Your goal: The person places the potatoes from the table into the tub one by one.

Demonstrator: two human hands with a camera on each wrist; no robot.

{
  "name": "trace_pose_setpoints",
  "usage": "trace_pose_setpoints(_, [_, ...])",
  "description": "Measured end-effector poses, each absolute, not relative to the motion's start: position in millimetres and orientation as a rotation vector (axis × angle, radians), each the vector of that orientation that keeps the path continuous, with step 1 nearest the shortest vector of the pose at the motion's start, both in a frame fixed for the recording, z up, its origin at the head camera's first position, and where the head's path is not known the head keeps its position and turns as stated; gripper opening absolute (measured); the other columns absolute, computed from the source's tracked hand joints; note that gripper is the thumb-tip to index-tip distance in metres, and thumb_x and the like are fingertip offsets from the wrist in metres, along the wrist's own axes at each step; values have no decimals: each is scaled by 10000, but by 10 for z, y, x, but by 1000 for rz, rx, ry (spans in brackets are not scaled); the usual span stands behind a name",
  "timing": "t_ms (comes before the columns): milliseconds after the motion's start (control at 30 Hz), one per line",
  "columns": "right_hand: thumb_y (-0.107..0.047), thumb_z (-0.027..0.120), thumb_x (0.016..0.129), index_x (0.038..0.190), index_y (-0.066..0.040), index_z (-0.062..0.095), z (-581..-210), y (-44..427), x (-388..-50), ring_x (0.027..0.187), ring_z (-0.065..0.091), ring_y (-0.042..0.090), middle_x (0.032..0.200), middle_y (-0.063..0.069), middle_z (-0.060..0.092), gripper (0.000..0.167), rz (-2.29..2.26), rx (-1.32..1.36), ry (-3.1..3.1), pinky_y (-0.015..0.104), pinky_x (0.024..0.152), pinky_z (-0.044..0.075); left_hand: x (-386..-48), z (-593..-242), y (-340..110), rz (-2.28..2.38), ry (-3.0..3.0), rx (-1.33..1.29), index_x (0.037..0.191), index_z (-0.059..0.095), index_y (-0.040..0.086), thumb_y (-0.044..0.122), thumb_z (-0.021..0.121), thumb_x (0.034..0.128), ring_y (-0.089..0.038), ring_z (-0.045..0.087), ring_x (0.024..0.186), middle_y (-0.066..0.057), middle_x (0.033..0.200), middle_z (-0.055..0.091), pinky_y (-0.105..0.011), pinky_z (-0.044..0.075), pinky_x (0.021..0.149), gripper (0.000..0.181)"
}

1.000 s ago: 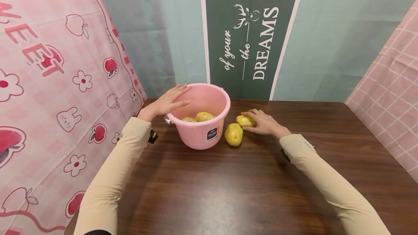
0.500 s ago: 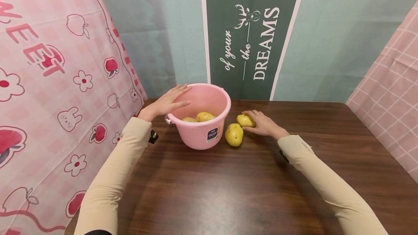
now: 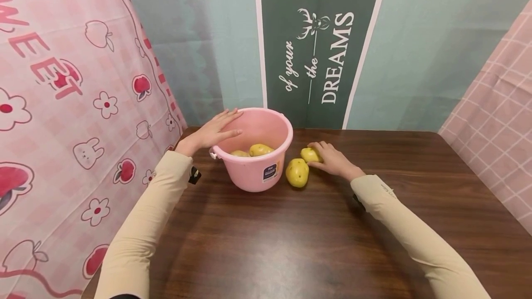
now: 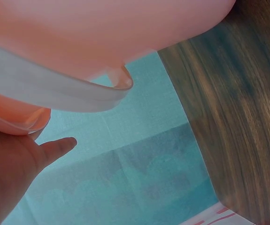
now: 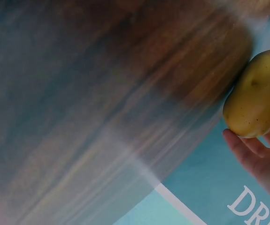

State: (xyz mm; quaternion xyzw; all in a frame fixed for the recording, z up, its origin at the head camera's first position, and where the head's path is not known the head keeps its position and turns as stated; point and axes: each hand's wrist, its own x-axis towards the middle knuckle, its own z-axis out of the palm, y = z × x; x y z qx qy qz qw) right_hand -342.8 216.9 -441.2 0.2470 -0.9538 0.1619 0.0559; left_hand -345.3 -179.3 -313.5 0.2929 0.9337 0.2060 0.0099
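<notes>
A pink plastic bucket point(image 3: 245, 172) stands on the table, with yellow potatoes point(image 3: 261, 150) visible inside it. My left hand point(image 3: 208, 133) rests on the bucket's left rim, fingers extended and thumb over the opening. In the left wrist view, the thumb of the left hand point(image 4: 12, 164) points away from the rim beside the white handle point(image 4: 55, 89). Right of the bucket, my right hand point(image 3: 332, 159) grips a potato point(image 3: 310, 154) between thumb and fingers. This potato point(image 5: 254, 96) also shows in the right wrist view, fingertips against it. A larger potato point(image 3: 297, 173) lies between it and the bucket.
The dark wooden table point(image 3: 266, 243) extends in front of the bucket and to the right. A green printed cloth point(image 3: 320, 50) hangs behind its far edge. Pink patterned cloth point(image 3: 95, 151) closes off the left, and pink checked cloth point(image 3: 498, 96) hangs on the right.
My right wrist and forearm have shifted slightly left, and the gripped potato has moved a little left with the hand. The left hand and bucket keep their places.
</notes>
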Motion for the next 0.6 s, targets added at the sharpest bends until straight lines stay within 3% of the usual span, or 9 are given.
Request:
trace_pose_setpoints(367, [-551, 636, 797, 1297, -181, 457, -4309, 2223, -3423, 946, 481, 260, 1096, 84, 512, 647, 528, 660, -2823, 435, 743, 478, -3467, -3150, -1798, 635, 2916, 917, 1489, 201, 262, 614, 405, 894, -243, 8, 1437, -14, 1565, 98, -534, 64, 1138, 720])
trace_pose_setpoints(600, [-548, 657, 778, 1295, -169, 465, -4077, 2190, -3348, 950, 470, 259, 1096, 76, 508, 669, 573, 641, -2697, 426, 753, 463, -3463, -3136, -1787, 631, 2918, 954, 1488, 215, 221, 538, 436, 916, -280, 22, 1433, -52, 1561, 112, -534, 56, 1138, 690])
